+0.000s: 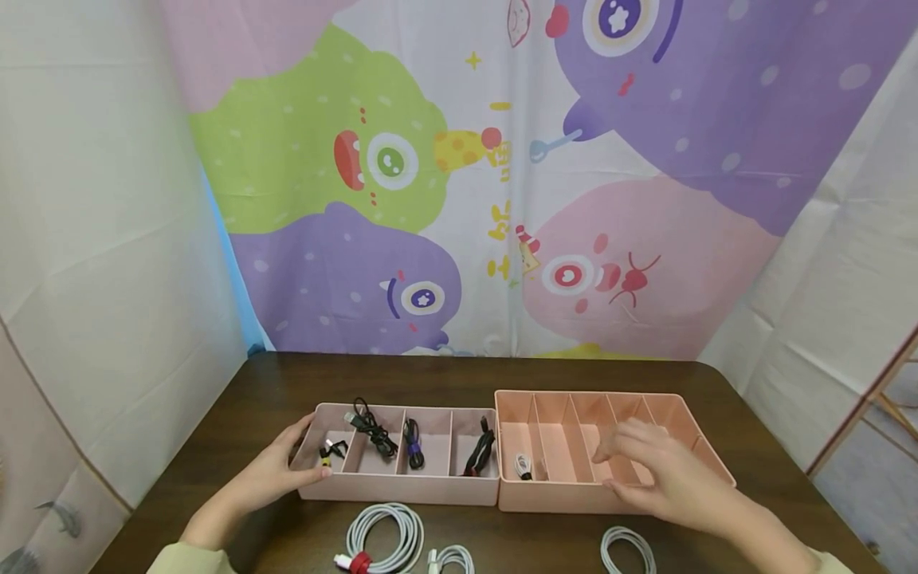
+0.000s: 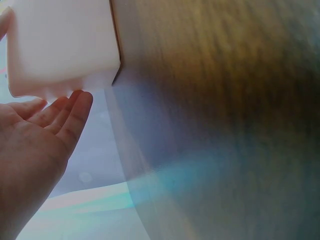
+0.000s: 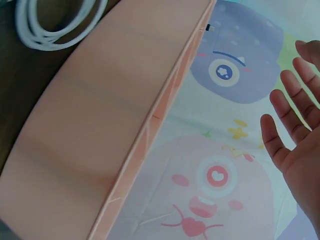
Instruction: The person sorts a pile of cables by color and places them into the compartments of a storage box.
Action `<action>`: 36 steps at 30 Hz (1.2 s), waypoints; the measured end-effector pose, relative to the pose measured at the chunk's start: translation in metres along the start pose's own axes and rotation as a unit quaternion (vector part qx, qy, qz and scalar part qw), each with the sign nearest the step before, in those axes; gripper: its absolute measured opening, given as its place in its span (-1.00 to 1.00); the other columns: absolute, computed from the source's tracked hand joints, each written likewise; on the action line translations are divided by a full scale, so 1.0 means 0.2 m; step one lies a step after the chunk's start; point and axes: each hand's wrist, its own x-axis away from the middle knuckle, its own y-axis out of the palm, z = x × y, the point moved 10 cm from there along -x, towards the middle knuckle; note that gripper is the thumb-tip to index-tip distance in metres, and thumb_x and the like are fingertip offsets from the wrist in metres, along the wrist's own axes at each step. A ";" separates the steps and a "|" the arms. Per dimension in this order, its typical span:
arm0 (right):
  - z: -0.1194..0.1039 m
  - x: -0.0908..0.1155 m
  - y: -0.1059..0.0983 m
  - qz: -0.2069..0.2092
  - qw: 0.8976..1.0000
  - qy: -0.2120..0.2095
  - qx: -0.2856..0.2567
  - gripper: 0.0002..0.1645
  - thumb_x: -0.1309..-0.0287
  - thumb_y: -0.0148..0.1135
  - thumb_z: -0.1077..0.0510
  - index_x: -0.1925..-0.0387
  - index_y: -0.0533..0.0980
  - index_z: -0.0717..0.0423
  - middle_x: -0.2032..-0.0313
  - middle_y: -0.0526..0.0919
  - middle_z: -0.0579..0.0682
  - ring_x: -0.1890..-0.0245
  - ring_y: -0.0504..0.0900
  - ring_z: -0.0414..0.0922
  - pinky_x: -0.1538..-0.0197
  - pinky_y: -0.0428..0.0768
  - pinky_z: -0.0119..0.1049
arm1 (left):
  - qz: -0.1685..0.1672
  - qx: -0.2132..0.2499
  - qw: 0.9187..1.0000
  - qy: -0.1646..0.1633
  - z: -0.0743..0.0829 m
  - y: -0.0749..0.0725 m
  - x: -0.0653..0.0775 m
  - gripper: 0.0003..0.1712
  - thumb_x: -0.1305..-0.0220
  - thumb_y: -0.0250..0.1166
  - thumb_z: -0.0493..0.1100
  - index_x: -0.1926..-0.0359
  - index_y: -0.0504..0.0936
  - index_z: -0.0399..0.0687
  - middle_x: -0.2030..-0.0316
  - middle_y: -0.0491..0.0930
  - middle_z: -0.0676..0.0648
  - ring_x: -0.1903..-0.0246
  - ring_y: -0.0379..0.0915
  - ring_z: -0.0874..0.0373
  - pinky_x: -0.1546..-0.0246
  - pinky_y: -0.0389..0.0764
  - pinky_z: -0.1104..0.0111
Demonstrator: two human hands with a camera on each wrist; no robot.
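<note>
A pale mauve divided box [image 1: 402,488] stands on the table, with black cables in its compartments. My left hand [image 1: 276,469] grips its left end, thumb at the front corner and fingers along the far side. In the left wrist view, the fingertips of that hand [image 2: 42,135] lie against the box's pale end wall [image 2: 65,45]. A peach divided box [image 1: 566,496] stands directly to the right. My right hand [image 1: 663,474] hovers over its right half, fingers loosely spread and holding nothing. A small white cable [image 1: 523,465] lies in the peach box's leftmost compartment.
In front of the boxes lie a large coiled white cable [image 1: 414,536] with a red strap, a smaller white coil [image 1: 459,554] and another white coil [image 1: 627,542] at right. A cartoon-print curtain [image 1: 488,319] hangs behind the dark wooden table [image 1: 237,422].
</note>
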 end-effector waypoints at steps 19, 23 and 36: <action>-0.05 0.19 0.06 -0.026 0.996 -0.042 -0.077 -0.64 0.06 0.45 0.09 0.19 0.51 -0.19 0.23 0.43 -0.35 0.19 0.40 -0.40 0.04 0.29 -0.57 | -0.004 0.002 1.000 -0.005 0.00 0.00 0.01 0.10 -0.08 0.38 0.05 -0.43 -0.06 -0.30 -0.33 0.02 -0.48 -0.24 0.11 -0.44 -0.09 0.31 -0.21; -0.05 0.24 0.10 -0.044 0.995 -0.024 -0.092 -0.58 0.10 0.48 0.11 0.18 0.50 -0.23 0.21 0.41 -0.38 0.19 0.38 -0.41 0.07 0.31 -0.60 | -0.005 0.004 1.000 -0.007 0.00 0.00 0.00 0.10 -0.08 0.38 0.05 -0.43 -0.06 -0.30 -0.33 0.02 -0.48 -0.24 0.11 -0.44 -0.09 0.30 -0.21; -0.02 0.37 0.17 -0.050 0.990 -0.023 -0.127 -0.39 0.39 0.55 0.26 0.20 0.48 -0.15 0.20 0.47 -0.27 0.15 0.44 -0.35 0.07 0.34 -0.58 | 0.001 0.006 1.000 -0.007 0.00 0.00 0.01 0.11 -0.08 0.37 0.08 -0.43 -0.07 -0.30 -0.34 0.01 -0.48 -0.25 0.08 -0.45 -0.10 0.27 -0.24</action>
